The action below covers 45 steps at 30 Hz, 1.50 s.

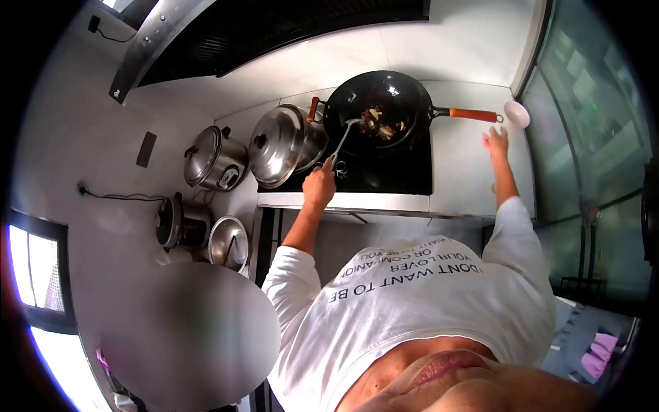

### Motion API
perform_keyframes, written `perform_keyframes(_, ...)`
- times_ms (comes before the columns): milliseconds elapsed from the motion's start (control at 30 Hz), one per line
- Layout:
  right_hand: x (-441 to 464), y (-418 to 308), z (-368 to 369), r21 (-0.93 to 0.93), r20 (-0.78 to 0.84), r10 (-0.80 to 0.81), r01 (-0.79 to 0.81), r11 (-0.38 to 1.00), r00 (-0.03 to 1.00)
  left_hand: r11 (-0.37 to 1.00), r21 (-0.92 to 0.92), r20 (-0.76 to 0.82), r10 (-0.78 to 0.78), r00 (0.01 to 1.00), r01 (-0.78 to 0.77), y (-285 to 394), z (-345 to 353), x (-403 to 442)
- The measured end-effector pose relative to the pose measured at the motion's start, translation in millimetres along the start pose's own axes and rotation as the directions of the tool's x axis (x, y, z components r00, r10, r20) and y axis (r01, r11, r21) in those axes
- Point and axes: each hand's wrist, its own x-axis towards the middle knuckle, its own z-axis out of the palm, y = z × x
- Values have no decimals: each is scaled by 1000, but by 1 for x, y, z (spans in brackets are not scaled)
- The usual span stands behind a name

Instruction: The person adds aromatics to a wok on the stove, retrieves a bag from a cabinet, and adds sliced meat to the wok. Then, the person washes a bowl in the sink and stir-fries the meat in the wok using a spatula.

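Note:
My left hand (319, 185) is closed around the handle of a metal spatula (340, 143). The spatula's head reaches into a black wok (371, 88) on the stove, touching or just beside some browned food pieces (377, 123). An orange-brown long handle (473, 114) sticks out of the wok to the right, and a short one points left. Near the end of the long handle, my right hand (498, 141) is held out with its fingers apart and nothing in it. Just beyond its fingertips sits a small pale bowl (516, 115).
Left of the wok stands a steel pot with a domed lid (276, 145). Farther left are a steel cooker (215, 159), a dark cooker (182, 221) and a metal basin (228, 242). A range hood (274, 34) hangs above; a glass panel (583, 137) borders the right.

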Motion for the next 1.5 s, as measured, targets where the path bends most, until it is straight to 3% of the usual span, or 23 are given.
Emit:
perform_keyframes(100,-50,35,-28,0,148,3,-3,1000,989,975,-217,-24,-44,999,38,12,20,29)
perform_keyframes(167,-101,44,-49,60,217,136,-153,986,967,935,-352,-66,8,998,-30,13,45,45)
perform_keyframes(233,-138,60,-76,75,235,234,-257,963,944,915,-403,-10,22,1000,-24,30,37,47)
perform_keyframes(300,-173,60,-101,-34,175,323,-322,946,930,835,-550,59,22,998,15,33,29,42)
perform_keyframes(367,-198,72,-129,78,93,361,-368,926,928,811,-578,166,13,986,87,46,-7,26)
perform_keyframes(433,-214,82,-152,134,17,390,-389,911,921,809,-583,194,44,980,79,41,-13,11)
perform_keyframes(533,-224,90,-174,90,-53,403,-398,913,914,862,-505,110,119,987,-47,50,-17,-7)
perform_keyframes(633,-220,95,-177,-31,-6,386,-386,922,922,938,-314,35,168,985,-149,71,-10,-9)
perform_keyframes(667,-216,97,-175,-80,21,373,-371,925,928,979,-151,64,152,986,-141,78,-9,-7)
perform_keyframes(833,-208,93,-175,-303,220,206,-134,943,953,996,74,9,53,999,-53,73,-12,-10)
perform_keyframes(900,-214,93,-187,-383,249,186,-79,920,950,997,69,2,39,999,-39,68,-31,-29)
perform_keyframes(1000,-221,103,-205,-412,167,287,-198,889,943,997,63,29,33,999,-35,65,-36,-49)
perform_keyframes(1067,-220,120,-217,-418,249,306,-183,890,919,999,47,15,4,1000,-5,69,-24,-54)
perform_keyframes(1167,-217,126,-226,-491,350,323,-121,863,879,985,-152,-26,-82,996,77,81,14,-45)
perform_keyframes(1300,-216,112,-209,-609,421,364,-39,792,831,771,-628,-36,-168,985,108,81,82,-37)
perform_keyframes(1333,-213,116,-208,-620,441,364,-15,785,821,651,-719,115,-232,966,242,97,67,-39)
perform_keyframes(1367,-212,119,-207,-630,464,363,13,776,808,506,-779,265,-271,925,371,111,51,-43)
perform_keyframes(1433,-211,122,-206,-623,508,346,58,780,789,310,-878,303,-226,926,363,110,58,-55)
perform_keyframes(1500,-212,132,-207,-596,528,358,36,802,770,216,-903,329,-212,920,372,111,50,-78)
